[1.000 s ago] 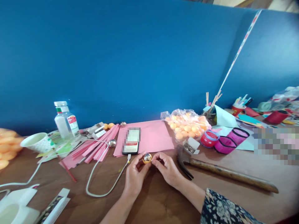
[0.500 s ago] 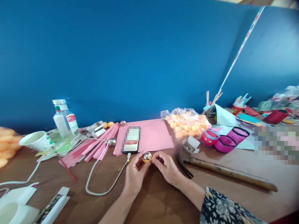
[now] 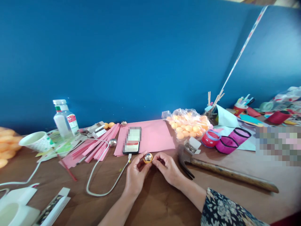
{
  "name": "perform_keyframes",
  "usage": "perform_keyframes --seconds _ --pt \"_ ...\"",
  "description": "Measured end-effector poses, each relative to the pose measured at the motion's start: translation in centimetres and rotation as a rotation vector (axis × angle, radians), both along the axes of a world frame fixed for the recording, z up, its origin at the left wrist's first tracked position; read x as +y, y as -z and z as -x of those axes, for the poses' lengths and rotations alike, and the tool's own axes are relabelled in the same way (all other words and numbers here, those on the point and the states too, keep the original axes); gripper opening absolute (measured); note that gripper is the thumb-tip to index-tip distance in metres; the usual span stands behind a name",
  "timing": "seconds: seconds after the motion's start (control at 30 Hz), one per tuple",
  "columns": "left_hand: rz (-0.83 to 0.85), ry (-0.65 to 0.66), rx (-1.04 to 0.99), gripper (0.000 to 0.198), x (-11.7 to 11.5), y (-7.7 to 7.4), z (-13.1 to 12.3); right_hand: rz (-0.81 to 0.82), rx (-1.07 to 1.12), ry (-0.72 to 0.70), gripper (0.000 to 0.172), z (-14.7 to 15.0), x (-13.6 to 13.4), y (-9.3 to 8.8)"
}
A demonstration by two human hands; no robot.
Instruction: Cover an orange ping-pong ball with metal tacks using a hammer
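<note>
A small ball [image 3: 148,158], shiny and silvery on top with an orange-gold lower rim, is gripped between the thumb and fingers of my left hand [image 3: 136,175]. The fingertips of my right hand [image 3: 168,169] are pinched together against the ball's right side; whatever small thing they may hold is too tiny to make out. Just beyond the ball lies a phone [image 3: 132,141] on pink paper sheets [image 3: 157,138], with a white cable [image 3: 101,194] plugged in. To the right of my right hand rest a claw hammer [image 3: 225,171] and a small open box [image 3: 192,145] with bits of metal inside.
Bagged orange balls [image 3: 188,125] sit behind the hammer. Pink paper strips [image 3: 101,147], a silvery ball [image 3: 113,142], a glass bottle [image 3: 66,121] and a paper cup [image 3: 36,141] stand or lie leftward. Pink and purple pouches [image 3: 228,143] lie right. A blue wall [image 3: 141,62] rises behind.
</note>
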State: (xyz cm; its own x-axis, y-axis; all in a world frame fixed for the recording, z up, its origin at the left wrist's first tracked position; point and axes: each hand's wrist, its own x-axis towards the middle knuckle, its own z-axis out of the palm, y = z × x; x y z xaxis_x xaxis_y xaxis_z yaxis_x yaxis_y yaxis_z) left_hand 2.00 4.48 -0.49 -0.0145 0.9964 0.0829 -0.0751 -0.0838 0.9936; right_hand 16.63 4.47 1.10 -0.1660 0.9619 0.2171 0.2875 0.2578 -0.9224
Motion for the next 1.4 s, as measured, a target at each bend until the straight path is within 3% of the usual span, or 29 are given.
perform_keyframes --seconds 1.0,1.4 --pt "-0.015 0.027 0.049 0.038 -0.04 0.41 0.16 0.065 0.015 -0.099 0.012 -0.36 0.37 0.02" --pt "0.022 0.032 0.039 0.039 -0.34 0.19 0.14 0.08 -0.023 -0.028 0.015 -0.21 0.5 0.4"
